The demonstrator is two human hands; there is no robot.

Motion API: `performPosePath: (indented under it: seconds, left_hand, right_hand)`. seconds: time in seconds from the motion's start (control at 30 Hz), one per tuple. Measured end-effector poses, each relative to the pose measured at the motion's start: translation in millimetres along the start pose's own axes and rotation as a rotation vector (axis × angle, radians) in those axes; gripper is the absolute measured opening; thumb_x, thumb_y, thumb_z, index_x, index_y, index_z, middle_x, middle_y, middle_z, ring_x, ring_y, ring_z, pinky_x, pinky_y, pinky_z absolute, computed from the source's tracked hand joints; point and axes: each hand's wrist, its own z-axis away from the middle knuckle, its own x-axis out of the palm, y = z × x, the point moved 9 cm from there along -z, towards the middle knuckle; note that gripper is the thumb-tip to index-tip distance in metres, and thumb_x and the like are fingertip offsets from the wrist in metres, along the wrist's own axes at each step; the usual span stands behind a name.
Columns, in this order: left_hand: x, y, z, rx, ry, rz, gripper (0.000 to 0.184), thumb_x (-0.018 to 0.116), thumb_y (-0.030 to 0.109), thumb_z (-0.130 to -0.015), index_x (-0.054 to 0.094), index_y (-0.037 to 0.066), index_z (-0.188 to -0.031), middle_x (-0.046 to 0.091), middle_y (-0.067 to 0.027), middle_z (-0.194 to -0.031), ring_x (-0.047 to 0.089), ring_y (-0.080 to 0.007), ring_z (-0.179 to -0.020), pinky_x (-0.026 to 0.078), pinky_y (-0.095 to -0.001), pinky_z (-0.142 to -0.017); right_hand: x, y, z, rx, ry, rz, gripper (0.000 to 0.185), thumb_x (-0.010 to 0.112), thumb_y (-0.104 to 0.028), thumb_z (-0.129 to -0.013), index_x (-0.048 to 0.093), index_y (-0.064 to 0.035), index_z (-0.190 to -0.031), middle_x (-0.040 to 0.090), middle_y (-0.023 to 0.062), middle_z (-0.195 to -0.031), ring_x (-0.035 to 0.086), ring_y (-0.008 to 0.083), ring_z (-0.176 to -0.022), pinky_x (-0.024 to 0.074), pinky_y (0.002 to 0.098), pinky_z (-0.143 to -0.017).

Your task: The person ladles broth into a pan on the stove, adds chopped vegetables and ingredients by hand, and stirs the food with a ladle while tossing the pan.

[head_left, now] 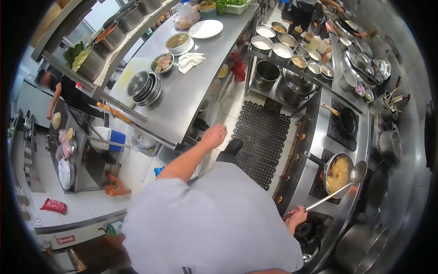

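Note:
My right hand [297, 217] is closed round the handle of a long metal ladle [328, 197]. The ladle's bowl is past the far rim of a pan [326, 176] on the stove, and yellow-brown food [338, 174] lies in that pan. In mid-air between the steel table and the stove hangs my left hand [214, 135], with its fingers curled; it touches nothing that I can see. An empty black pan [348, 120] with a wooden handle rests on the burner behind.
The steel table [182, 98] carries stacked metal bowls [145, 89], a soup bowl [178, 42], a white plate [206, 28] and a cloth [190, 62]. A black mat [260, 139] covers the floor. Ingredient pots [283, 51] stand beyond. Co-workers [64, 91] are at far left and at the top.

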Motion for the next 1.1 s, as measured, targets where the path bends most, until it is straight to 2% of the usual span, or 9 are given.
performPosePath:
  seconds: [0.1, 0.33, 0.43, 0.53, 0.7, 0.87, 0.93, 1.0, 1.1]
  left_hand:
    - [-57, -17, -85, 0.121, 0.285, -0.054, 0.031, 0.064, 0.025, -0.092, 0.064, 0.004, -0.115, 0.061, -0.0208, -0.117, 0.06, -0.0409, -0.109, 0.051, -0.0502, -0.093]
    - [-135, -173, -293, -0.324, 0.236, -0.332, 0.058, 0.066, 0.031, -0.091, 0.053, 0.01, -0.144, 0.042, -0.0245, -0.151, 0.043, -0.0439, -0.135, 0.035, -0.0544, -0.114]
    - [-167, -201, -325, -0.282, 0.34, -0.502, 0.063, 0.066, 0.04, -0.093, 0.051, 0.008, -0.145, 0.047, -0.0264, -0.144, 0.044, -0.0464, -0.134, 0.04, -0.0561, -0.11]
    - [-160, -238, -325, -0.375, 0.05, -0.296, 0.054, 0.064, 0.035, -0.093, 0.057, 0.006, -0.138, 0.048, -0.0269, -0.142, 0.046, -0.0428, -0.133, 0.042, -0.0547, -0.107]
    - [-142, -229, -206, -0.337, -0.178, -0.531, 0.027, 0.057, 0.013, -0.085, 0.073, -0.003, -0.1, 0.066, -0.0236, -0.113, 0.061, -0.0398, -0.109, 0.045, -0.0519, -0.103]
    - [-114, -236, -90, -0.154, -0.739, -0.607, 0.03, 0.065, 0.025, -0.086, 0.076, 0.003, -0.103, 0.073, -0.0223, -0.107, 0.07, -0.0325, -0.102, 0.052, -0.0461, -0.091]
    - [-105, -254, -98, -0.019, -0.926, -0.668, 0.034, 0.069, 0.031, -0.087, 0.077, 0.004, -0.106, 0.075, -0.0206, -0.106, 0.074, -0.0284, -0.1, 0.055, -0.0444, -0.086]
    - [-142, -166, -155, -0.352, -1.101, -0.563, 0.037, 0.07, 0.031, -0.089, 0.074, 0.001, -0.11, 0.076, -0.0191, -0.087, 0.075, -0.0317, -0.084, 0.057, -0.0442, -0.077]
    - [-128, -110, -246, -0.22, -0.868, -0.234, 0.034, 0.067, 0.03, -0.093, 0.072, 0.0, -0.109, 0.072, -0.02, -0.074, 0.074, -0.0347, -0.074, 0.056, -0.0446, -0.071]
  right_hand:
    - [1, 5, 6, 0.011, 0.055, 0.031, 0.013, 0.059, -0.004, -0.081, 0.047, -0.0096, -0.081, 0.042, 0.001, -0.056, 0.044, 0.0141, -0.04, 0.0391, 0.0323, -0.036]
    - [54, -8, 28, 0.03, 0.197, 0.112, 0.017, 0.058, -0.009, -0.083, 0.044, -0.0112, -0.073, 0.042, 0.0016, -0.057, 0.042, 0.0148, -0.042, 0.0385, 0.034, -0.039]
    - [70, -5, 17, 0.088, 0.187, 0.109, 0.018, 0.058, -0.01, -0.084, 0.044, -0.0114, -0.072, 0.043, 0.0021, -0.059, 0.043, 0.0159, -0.044, 0.04, 0.0356, -0.041]
    - [88, -13, 10, 0.093, 0.164, 0.187, 0.018, 0.057, -0.011, -0.085, 0.045, -0.0116, -0.071, 0.043, 0.0022, -0.06, 0.044, 0.0172, -0.045, 0.0406, 0.0362, -0.043]
    - [127, -28, 17, 0.058, 0.247, 0.187, 0.021, 0.054, -0.012, -0.081, 0.04, -0.0128, -0.065, 0.039, 0.0021, -0.055, 0.042, 0.0185, -0.045, 0.0381, 0.0374, -0.042]
    - [133, 13, -1, 0.073, 0.288, -0.071, 0.012, 0.062, -0.017, -0.088, 0.053, -0.0139, -0.08, 0.043, -0.0011, -0.062, 0.04, 0.0118, -0.047, 0.0313, 0.0299, -0.041]
    - [163, -17, 24, 0.039, 0.343, -0.118, 0.016, 0.066, -0.009, -0.085, 0.051, -0.0096, -0.089, 0.04, -0.001, -0.058, 0.036, 0.0111, -0.042, 0.0283, 0.0295, -0.037]
    - [154, -13, 22, 0.036, 0.455, -0.021, 0.018, 0.065, -0.006, -0.082, 0.05, -0.007, -0.092, 0.042, 0.0018, -0.058, 0.042, 0.0148, -0.041, 0.036, 0.0328, -0.036]
    - [144, -10, 19, -0.004, 0.553, -0.033, 0.015, 0.065, -0.005, -0.083, 0.051, -0.0074, -0.087, 0.044, 0.0017, -0.059, 0.044, 0.0131, -0.042, 0.0368, 0.0327, -0.036]
